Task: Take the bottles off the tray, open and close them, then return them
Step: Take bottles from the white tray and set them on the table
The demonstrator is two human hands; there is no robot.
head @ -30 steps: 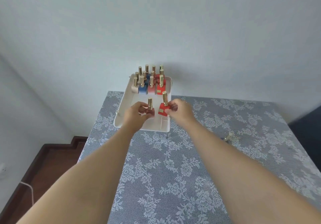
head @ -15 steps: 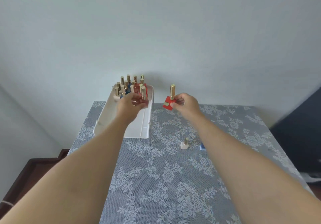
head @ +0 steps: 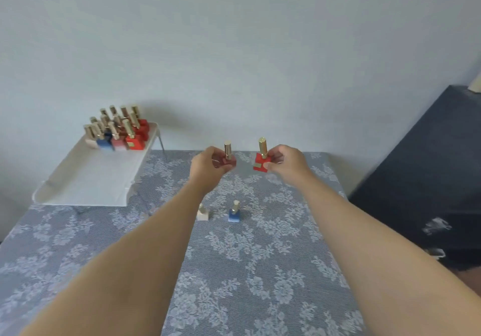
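My left hand (head: 208, 170) grips a dark red bottle (head: 229, 161) with a gold cap, held upright above the table. My right hand (head: 285, 165) pinches a bright red bottle (head: 261, 162), also gold-capped and upright, a short way to the right of the first. Both are off the white tray (head: 99, 179), which stands on thin legs at the table's far left. Several more gold-capped bottles (head: 119, 130) are clustered at the tray's far end. A white bottle (head: 202, 213) and a blue bottle (head: 234, 213) stand on the tablecloth below my hands.
The table wears a grey-blue lace cloth (head: 234, 270) and stands against a pale wall. A dark piece of furniture (head: 429, 179) sits to the right of the table. The near half of the tray holds nothing.
Both hands have carried their bottles rightward, from over the tray to the middle of the table. The view has swung right, bringing the white and blue bottles into sight.
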